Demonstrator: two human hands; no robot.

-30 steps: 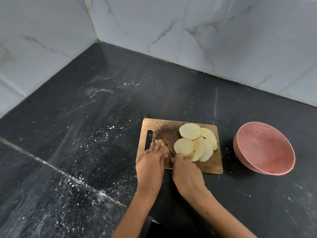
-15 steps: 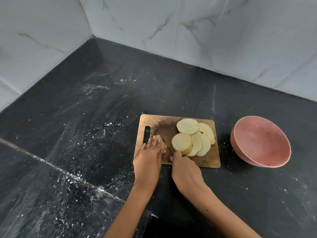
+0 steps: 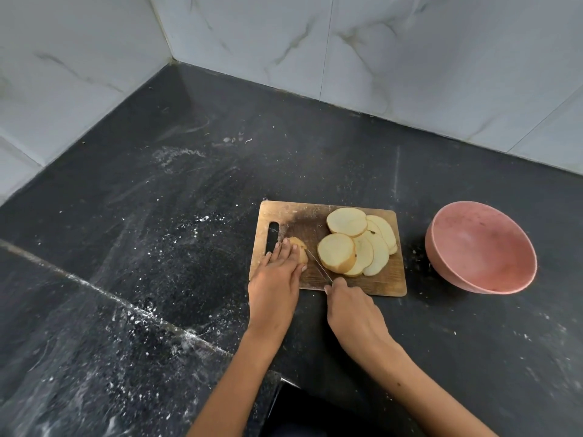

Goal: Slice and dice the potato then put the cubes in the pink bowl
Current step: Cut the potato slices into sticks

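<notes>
On the dark worktop (image 3: pixel 157 247) lies a wooden cutting board (image 3: pixel 290 212), its handle slot at the left end. The left hand (image 3: pixel 277 279) reaches in from the near edge, forearm angled up from below, and lies palm down over the board's left part; its fingers are straight and close together, pressing on a small end piece of potato (image 3: pixel 301 247) that shows just past the fingertips. The right hand (image 3: pixel 353 310) comes in from the near right, wrist bent slightly left, fingers curled round the handle of a knife (image 3: pixel 318 266); the handle itself is hidden in the grip. The thin blade runs up and left from that hand to the end piece, between it and the potato slices (image 3: pixel 350 244). Those slices lie overlapping on the right half of the board. The pink bowl (image 3: pixel 482 247) stands on the worktop right of the board, apart from it, tilted toward the camera.
</notes>
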